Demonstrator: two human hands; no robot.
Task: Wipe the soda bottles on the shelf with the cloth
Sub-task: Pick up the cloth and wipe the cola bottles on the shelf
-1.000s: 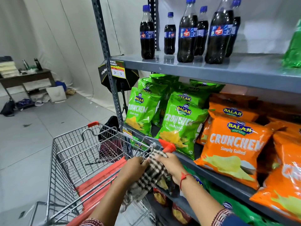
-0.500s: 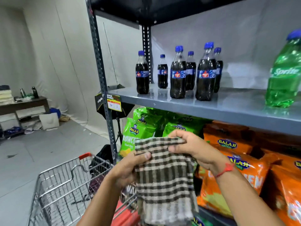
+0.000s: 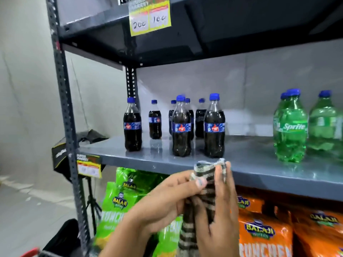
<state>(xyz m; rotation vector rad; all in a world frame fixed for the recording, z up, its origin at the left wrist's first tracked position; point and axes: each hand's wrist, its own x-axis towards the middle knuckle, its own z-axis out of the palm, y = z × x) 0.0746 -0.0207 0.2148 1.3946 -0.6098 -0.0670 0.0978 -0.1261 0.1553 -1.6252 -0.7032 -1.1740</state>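
The checked cloth [image 3: 202, 199] is bunched upright between the left hand [image 3: 167, 203] and right hand [image 3: 219, 210], both sets of fingers closed on it, just below the grey shelf [image 3: 259, 164] where dark soda bottles [image 3: 181, 127] stand beside green bottles [image 3: 290, 127].

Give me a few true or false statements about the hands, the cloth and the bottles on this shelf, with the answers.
1. Both hands hold the checked cloth. True.
2. The cloth is pressed against a cola bottle. False: it is below the shelf edge, touching no bottle.
3. The green Sprite bottles stand right of the cola bottles. True.
4. The cola caps are red. False: they are blue.
5. Chip bags fill the shelf below. True.
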